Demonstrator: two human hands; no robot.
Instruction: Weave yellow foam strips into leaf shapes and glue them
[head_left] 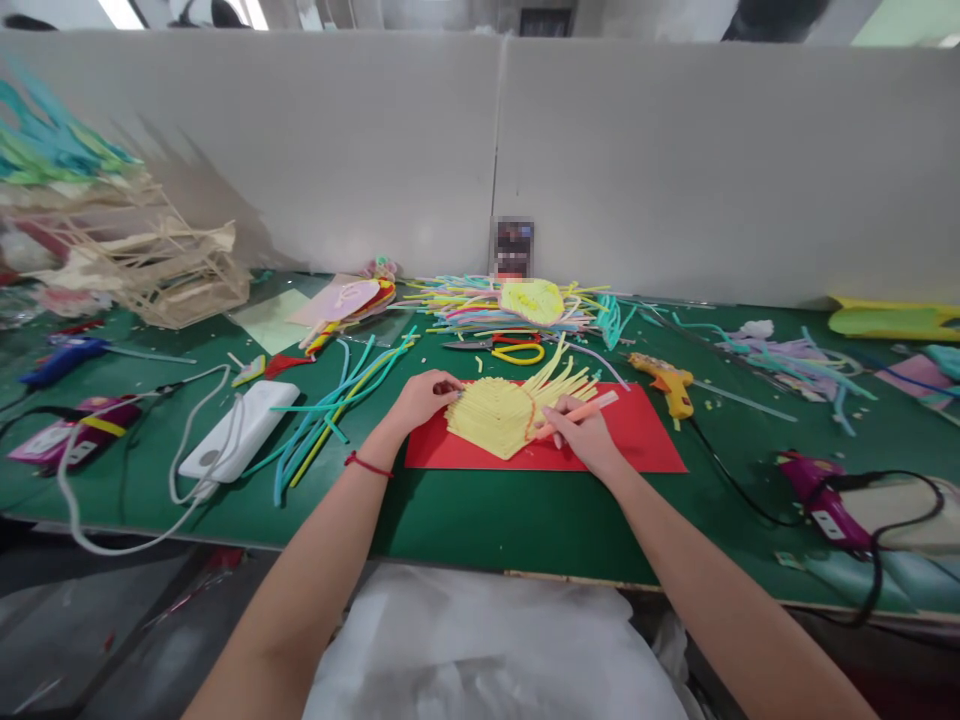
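Note:
A pale yellow piece made of strips laid side by side (491, 415) lies on a red sheet (645, 430), with loose strip ends fanning out to the upper right. My right hand (577, 437) grips an orange marker (592, 408), its tip at the yellow strips beside a curved orange line (531, 405). At the piece's left edge rests my left hand (429, 398), fingers bent and thumb side near the strips; whether anything is between its fingers is hidden. Just behind the red sheet lie yellow-handled scissors (517, 352).
Bundled coloured strips (465, 305) lie at the back below a propped phone (514, 248). A yellow glue gun (671, 385) with a cord lies right, a blue glue gun (67, 360) far left. A white power strip (240, 430) sits near teal strips (337, 410).

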